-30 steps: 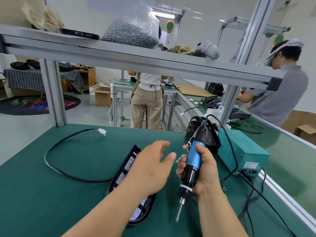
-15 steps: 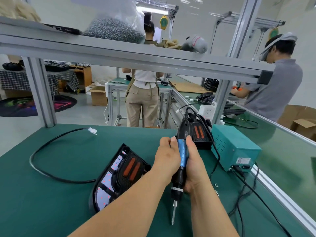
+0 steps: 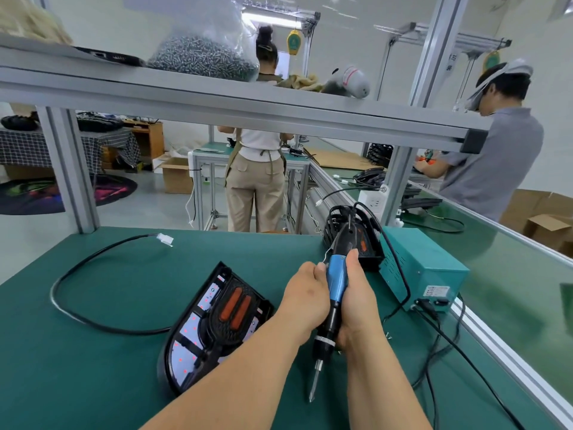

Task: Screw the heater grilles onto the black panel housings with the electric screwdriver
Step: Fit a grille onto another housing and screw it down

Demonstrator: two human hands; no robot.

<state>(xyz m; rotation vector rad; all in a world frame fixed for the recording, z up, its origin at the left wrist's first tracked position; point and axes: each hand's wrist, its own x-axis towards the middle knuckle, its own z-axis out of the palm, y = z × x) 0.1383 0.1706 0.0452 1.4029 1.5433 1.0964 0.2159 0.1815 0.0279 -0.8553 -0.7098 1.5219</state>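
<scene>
Since 0.5 s ago the left hand [image 3: 305,301] is pressing closer beside the right hand [image 3: 356,301] — both wrapping the upright electric screwdriver [image 3: 336,279], bit pointing down — while the black panel housing [image 3: 214,324] is lying lengthwise to their left.

There is just the one view, from a camera on the person's head, looking forward and down over the green table [image 3: 93,383] from close in, so that both forearms run up from the bottom edge to the left hand [image 3: 305,301] and right hand [image 3: 356,305] near the middle. Being wide-angle, it also takes in the shelf [image 3: 217,100] crossing overhead and the room beyond. The table's straight edges bow towards the sides of the frame.
</scene>
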